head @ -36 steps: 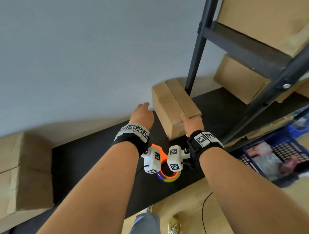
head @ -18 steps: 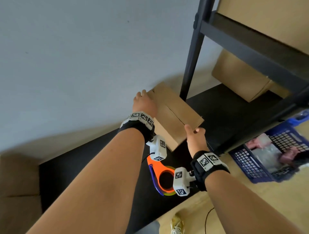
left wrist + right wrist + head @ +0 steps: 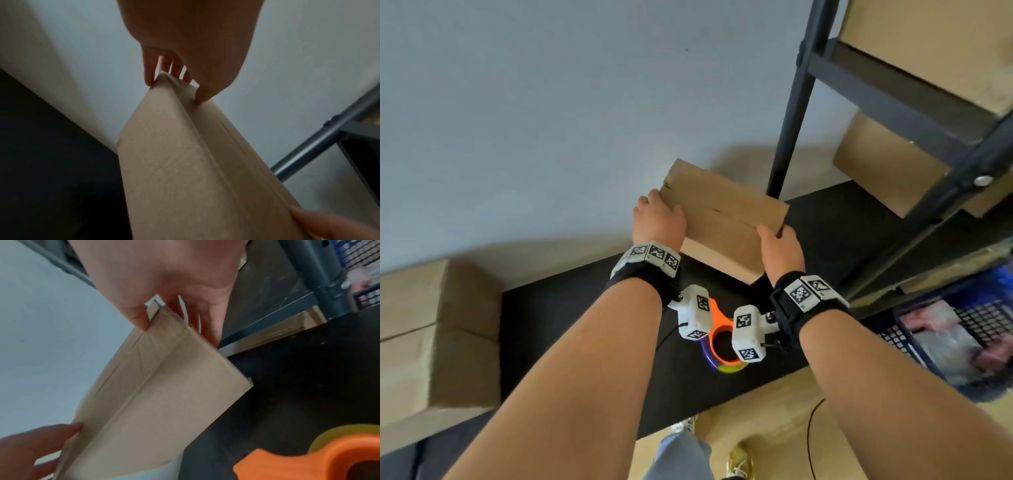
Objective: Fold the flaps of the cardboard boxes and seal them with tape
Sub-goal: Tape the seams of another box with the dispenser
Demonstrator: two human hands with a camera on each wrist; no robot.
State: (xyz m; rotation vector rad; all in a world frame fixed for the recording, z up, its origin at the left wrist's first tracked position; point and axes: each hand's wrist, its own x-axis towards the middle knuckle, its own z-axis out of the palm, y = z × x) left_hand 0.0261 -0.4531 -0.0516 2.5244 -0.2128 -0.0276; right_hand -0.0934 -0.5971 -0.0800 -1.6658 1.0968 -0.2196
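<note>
A small brown cardboard box (image 3: 722, 212) with its flaps folded shut is lifted and tilted above the black table (image 3: 571, 329). My left hand (image 3: 659, 219) grips its left end, thumb on top and fingers behind (image 3: 179, 76). My right hand (image 3: 779, 248) grips the right corner, thumb on top and fingers underneath (image 3: 176, 318). The box fills both wrist views (image 3: 185, 170) (image 3: 156, 394). An orange tape dispenser (image 3: 717, 337) with a yellow-green roll lies flat on the table under my wrists, also in the right wrist view (image 3: 308, 462).
Stacked cardboard boxes (image 3: 431, 335) sit at the table's left end. A dark metal shelf rack (image 3: 791, 113) stands right of the box, with more boxes (image 3: 887, 164) on its shelves. A blue basket (image 3: 955, 339) lies on the floor at the right. A grey wall (image 3: 551, 102) is behind.
Both hands reached the box, took hold of its two ends and lifted it off the table, turning and tilting it. The tape dispenser stayed where it lay.
</note>
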